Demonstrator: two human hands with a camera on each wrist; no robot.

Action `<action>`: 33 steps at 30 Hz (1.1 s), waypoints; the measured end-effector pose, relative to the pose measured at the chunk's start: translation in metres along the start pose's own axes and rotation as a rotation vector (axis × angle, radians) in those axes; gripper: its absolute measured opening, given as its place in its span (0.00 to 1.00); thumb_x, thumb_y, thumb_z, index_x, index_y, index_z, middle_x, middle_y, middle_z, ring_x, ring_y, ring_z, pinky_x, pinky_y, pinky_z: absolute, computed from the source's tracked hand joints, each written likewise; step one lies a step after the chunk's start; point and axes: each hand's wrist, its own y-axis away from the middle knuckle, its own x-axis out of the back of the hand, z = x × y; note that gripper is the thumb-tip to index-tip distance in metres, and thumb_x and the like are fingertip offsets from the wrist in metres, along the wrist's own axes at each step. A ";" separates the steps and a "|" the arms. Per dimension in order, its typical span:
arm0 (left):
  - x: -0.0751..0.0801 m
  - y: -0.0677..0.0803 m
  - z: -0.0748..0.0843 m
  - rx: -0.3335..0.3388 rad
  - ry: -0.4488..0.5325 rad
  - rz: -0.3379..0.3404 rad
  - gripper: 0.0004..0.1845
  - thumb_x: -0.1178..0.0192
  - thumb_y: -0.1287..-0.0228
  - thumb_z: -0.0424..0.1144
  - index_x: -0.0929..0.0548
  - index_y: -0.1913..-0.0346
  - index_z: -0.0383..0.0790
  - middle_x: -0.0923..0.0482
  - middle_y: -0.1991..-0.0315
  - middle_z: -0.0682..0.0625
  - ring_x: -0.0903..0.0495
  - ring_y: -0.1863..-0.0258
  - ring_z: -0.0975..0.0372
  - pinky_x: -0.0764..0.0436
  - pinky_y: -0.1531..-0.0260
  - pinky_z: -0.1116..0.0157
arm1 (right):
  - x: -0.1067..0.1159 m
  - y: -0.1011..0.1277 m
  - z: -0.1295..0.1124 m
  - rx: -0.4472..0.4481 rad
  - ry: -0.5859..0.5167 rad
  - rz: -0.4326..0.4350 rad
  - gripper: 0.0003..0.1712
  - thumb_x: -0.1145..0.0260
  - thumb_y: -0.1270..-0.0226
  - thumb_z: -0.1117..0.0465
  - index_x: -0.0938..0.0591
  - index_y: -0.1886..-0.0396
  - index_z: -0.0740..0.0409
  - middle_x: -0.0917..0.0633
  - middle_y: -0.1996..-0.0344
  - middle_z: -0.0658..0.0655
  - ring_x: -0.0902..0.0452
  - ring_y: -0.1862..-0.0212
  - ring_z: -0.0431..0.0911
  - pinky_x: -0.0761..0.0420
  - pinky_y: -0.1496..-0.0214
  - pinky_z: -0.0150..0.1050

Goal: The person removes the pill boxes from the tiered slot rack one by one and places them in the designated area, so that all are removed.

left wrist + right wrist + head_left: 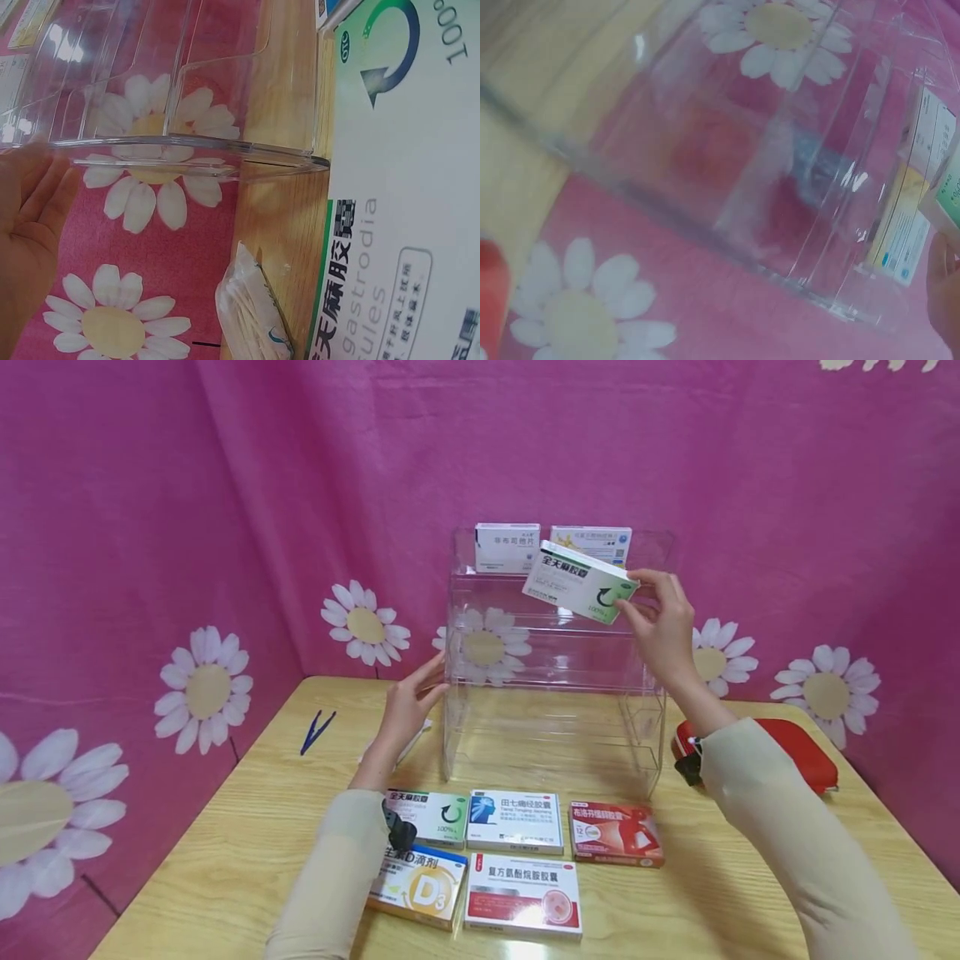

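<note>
The right hand (660, 618) is pinching a green-and-white medicine box (577, 582), tilted, in front of the clear acrylic rack's (555, 710) top shelf. The left hand (408, 706), fingers straight, is resting against the rack's left wall.

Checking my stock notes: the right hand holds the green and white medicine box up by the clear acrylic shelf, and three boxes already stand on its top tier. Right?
Not quite: the head view shows two boxes on the top tier of the clear acrylic shelf, not three. The right hand does hold the green and white medicine box there.
</note>
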 end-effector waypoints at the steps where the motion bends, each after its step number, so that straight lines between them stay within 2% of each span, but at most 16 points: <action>1: 0.000 0.000 0.000 0.000 0.003 0.000 0.28 0.40 0.33 0.30 0.29 0.31 0.43 0.20 0.40 0.40 0.18 0.42 0.50 0.18 0.40 0.60 | 0.005 0.003 0.001 -0.002 0.000 -0.005 0.23 0.32 0.39 0.72 0.24 0.44 0.67 0.30 0.59 0.34 0.24 0.57 0.25 0.18 0.49 0.18; 9: 0.001 -0.001 0.001 -0.008 -0.009 -0.005 0.28 0.40 0.34 0.29 0.29 0.31 0.42 0.20 0.40 0.39 0.18 0.42 0.49 0.17 0.41 0.58 | 0.044 0.036 0.012 0.019 0.001 -0.020 0.23 0.33 0.40 0.76 0.24 0.44 0.70 0.28 0.60 0.33 0.24 0.57 0.23 0.21 0.52 0.12; 14: 0.001 0.000 0.002 -0.017 -0.018 0.005 0.28 0.40 0.34 0.29 0.28 0.31 0.41 0.20 0.41 0.38 0.18 0.43 0.49 0.17 0.42 0.58 | 0.069 0.062 0.024 0.077 -0.013 -0.067 0.25 0.33 0.45 0.82 0.24 0.46 0.73 0.26 0.58 0.34 0.23 0.55 0.22 0.21 0.52 0.12; 19: 0.001 0.000 0.002 -0.005 -0.009 -0.004 0.28 0.40 0.34 0.30 0.29 0.31 0.42 0.20 0.41 0.39 0.18 0.43 0.49 0.18 0.41 0.59 | 0.094 0.086 0.035 0.127 0.043 -0.115 0.28 0.33 0.52 0.86 0.23 0.48 0.74 0.24 0.53 0.33 0.23 0.55 0.21 0.22 0.52 0.11; 25: 0.000 0.001 0.000 0.004 0.004 -0.001 0.28 0.40 0.34 0.30 0.29 0.31 0.42 0.20 0.41 0.38 0.18 0.43 0.49 0.17 0.41 0.60 | 0.121 0.113 0.047 0.107 0.099 -0.180 0.31 0.33 0.56 0.89 0.23 0.48 0.74 0.26 0.55 0.30 0.24 0.54 0.19 0.23 0.52 0.11; 33: -0.001 0.001 0.002 0.005 -0.007 -0.007 0.28 0.40 0.33 0.30 0.29 0.31 0.43 0.20 0.41 0.39 0.18 0.43 0.50 0.17 0.42 0.60 | 0.151 0.148 0.062 0.095 0.146 -0.235 0.33 0.31 0.61 0.90 0.22 0.49 0.73 0.24 0.55 0.32 0.24 0.53 0.19 0.24 0.51 0.10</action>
